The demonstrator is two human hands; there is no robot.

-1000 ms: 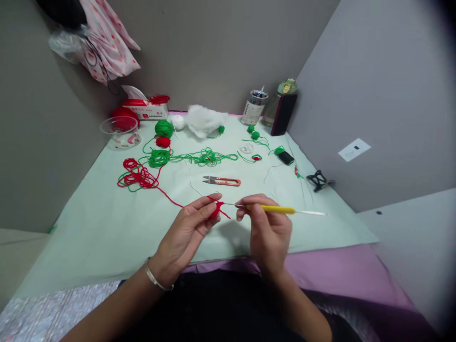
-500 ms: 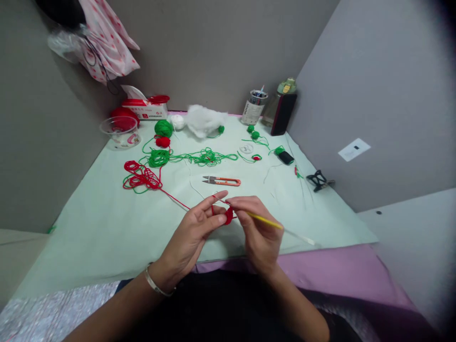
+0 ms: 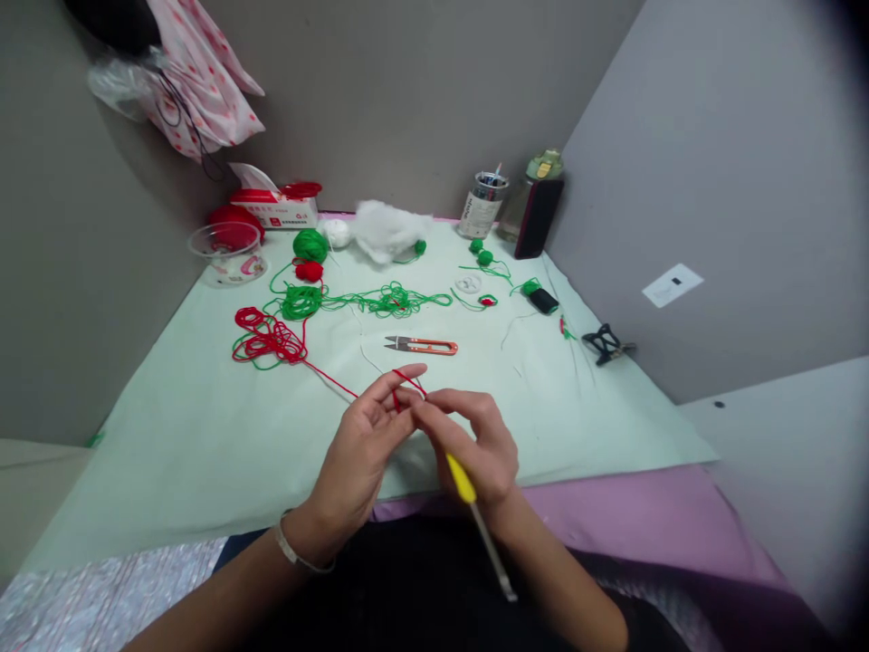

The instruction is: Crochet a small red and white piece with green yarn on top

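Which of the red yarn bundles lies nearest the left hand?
The loose red tangle, whose strand runs to the left hand. The small red ball is compact and sits farther back, in front of the green ball.

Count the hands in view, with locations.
2. Left hand: centre, over the table's near side, red yarn looped on its forefinger. Right hand: just beside it, fingertips meeting, gripping the yellow-handled hook. Neither is fully hidden.

This looks like a small personal craft nook, whether home or office is unclear: plain grey walls (image 3: 380, 109) surround a pale-green-covered worktop (image 3: 169, 453) bearing tangled red yarn (image 3: 275, 340), a red-and-white cardboard tissue box (image 3: 289, 213) and a translucent green-capped bottle (image 3: 544, 166); pink spotted fabric (image 3: 204, 95) hangs nearby.
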